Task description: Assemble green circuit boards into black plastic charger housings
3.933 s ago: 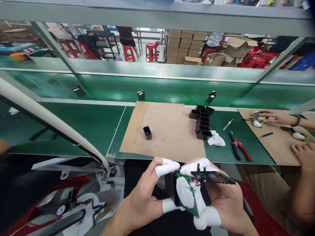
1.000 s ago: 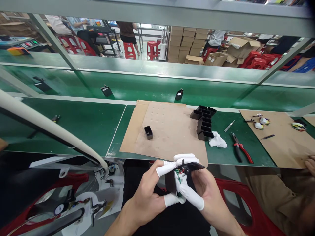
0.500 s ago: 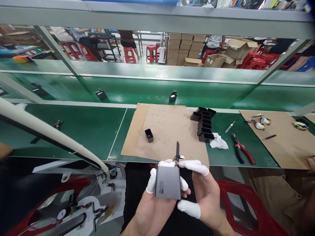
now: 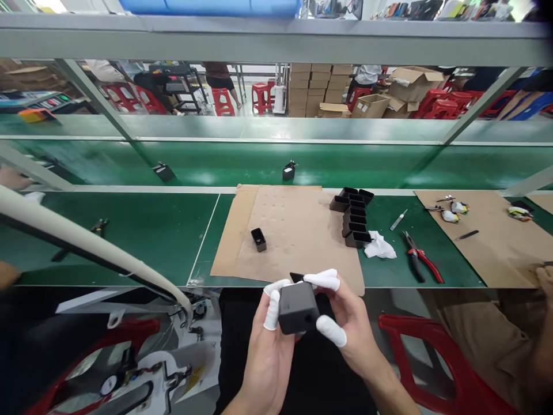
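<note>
A black box-shaped casing [image 4: 297, 310] is held between both hands above my lap, just off the bench's front edge, one end turned up toward me. My left hand [image 4: 270, 351], in white finger cots, is closed round its left side. Fingers of my right hand [image 4: 355, 325], also in white cots, are at its far end by a thin black flap [image 4: 296, 277], with the thumb against the right side. What lies under the casing is hidden. A single open black case [image 4: 258, 240] lies on the cardboard sheet [image 4: 298, 253] beyond.
Several empty black cases [image 4: 355, 219] stand in a cluster at the sheet's right, beside a crumpled white cloth [image 4: 380, 246]. Red-handled pliers [image 4: 420, 257] and a small blade-like tool [image 4: 398, 219] lie right. Black units [image 4: 289, 170] sit on the green belt [image 4: 224, 164]. A pale hose [image 4: 99, 245] crosses left.
The casing has tipped so its end face shows instead of its broad side. My right hand has come in against it. Units on the belt have shifted left.
</note>
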